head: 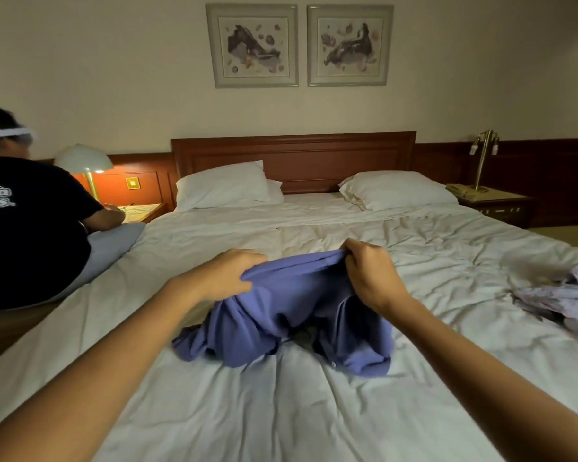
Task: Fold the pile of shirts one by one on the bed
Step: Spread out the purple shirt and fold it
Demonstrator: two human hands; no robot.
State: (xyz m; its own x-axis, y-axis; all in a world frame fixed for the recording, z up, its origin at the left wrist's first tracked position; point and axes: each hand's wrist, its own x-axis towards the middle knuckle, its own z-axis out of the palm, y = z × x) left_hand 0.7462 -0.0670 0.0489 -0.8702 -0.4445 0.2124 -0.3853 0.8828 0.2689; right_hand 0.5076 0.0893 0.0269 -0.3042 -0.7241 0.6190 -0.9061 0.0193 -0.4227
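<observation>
Both hands — the left hand (pixel 229 273) and the right hand (pixel 369 271) — grip the bunched top edge of the blue shirt (pixel 291 315) mid-bed (pixel 281 411), so the step looks like spreading it flat — next, I judge, pulling the edge taut toward the pillows (pixel 397 190) before folding.

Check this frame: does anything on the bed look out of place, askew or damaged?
Nothing looks damaged or spilled. The blue shirt is bunched up, its top edge gripped by the left hand and right hand. A crumpled lilac pile lies unfolded at the right edge of the bed. Another person sits at its left edge.
</observation>
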